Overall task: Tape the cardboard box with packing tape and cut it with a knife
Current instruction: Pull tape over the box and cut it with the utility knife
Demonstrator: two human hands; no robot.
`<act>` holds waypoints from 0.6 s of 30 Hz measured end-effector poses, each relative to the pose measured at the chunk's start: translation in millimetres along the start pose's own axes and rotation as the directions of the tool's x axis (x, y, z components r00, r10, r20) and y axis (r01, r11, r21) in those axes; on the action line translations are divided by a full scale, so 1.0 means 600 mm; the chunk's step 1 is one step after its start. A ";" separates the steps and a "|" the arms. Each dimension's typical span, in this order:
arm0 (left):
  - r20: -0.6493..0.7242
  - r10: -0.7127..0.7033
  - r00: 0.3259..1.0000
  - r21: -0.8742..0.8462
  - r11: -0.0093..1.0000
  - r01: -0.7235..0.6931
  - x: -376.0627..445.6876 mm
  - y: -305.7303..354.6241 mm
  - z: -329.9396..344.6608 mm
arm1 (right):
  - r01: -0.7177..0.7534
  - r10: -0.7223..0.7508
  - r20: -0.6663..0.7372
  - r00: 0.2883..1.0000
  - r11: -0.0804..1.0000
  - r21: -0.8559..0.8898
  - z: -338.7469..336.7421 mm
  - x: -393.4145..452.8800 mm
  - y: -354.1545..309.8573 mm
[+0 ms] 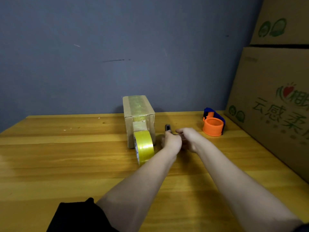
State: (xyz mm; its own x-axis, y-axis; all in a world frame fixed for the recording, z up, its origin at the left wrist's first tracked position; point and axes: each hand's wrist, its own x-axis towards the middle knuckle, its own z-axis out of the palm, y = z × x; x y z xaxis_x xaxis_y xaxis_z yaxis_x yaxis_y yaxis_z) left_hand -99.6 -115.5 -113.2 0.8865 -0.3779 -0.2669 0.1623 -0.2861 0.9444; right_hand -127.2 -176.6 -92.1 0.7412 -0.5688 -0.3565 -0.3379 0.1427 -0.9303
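A small cardboard box point(129, 114) stands at the back of the wooden table point(66, 156), with yellowish tape running over its top and down its near face. A roll of yellow packing tape point(144, 146) stands on edge against the box's near side, its strip still joined to the box. Just right of the box, my left hand point(171, 141) grips a dark knife point(167, 127) whose tip points away from me. My right hand point(188, 137) is pressed against the left hand, fingers at the knife's handle. The blade is too small to make out.
An orange and blue tape dispenser point(213, 122) sits at the back right of the table. Large printed cardboard boxes point(274, 104) are stacked along the right edge. A blue wall point(117, 47) rises behind the table.
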 end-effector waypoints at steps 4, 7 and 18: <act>0.008 -0.014 1.000 -0.138 0.990 0.015 -0.004 -0.005 -0.001 | -0.018 0.017 -0.017 1.000 1.000 -0.024 -0.005 0.002 0.008; 0.046 -0.021 0.999 -0.271 0.962 0.033 -0.014 -0.011 -0.002 | 0.010 -0.008 0.013 1.000 0.992 -0.128 -0.011 -0.005 0.018; 0.093 0.080 0.992 -0.350 0.936 -0.043 -0.038 -0.044 -0.002 | 0.155 -0.167 0.088 0.982 0.980 0.123 -0.029 -0.054 0.068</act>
State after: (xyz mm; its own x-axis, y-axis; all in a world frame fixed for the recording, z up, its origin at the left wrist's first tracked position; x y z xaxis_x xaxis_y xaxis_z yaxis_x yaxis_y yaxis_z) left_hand -123.8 -98.5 -131.6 0.8527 -0.4798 -0.2067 0.2651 0.0564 0.9626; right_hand -175.4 -166.5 -117.2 0.8351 -0.5113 -0.2027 -0.1446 0.1514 -0.9778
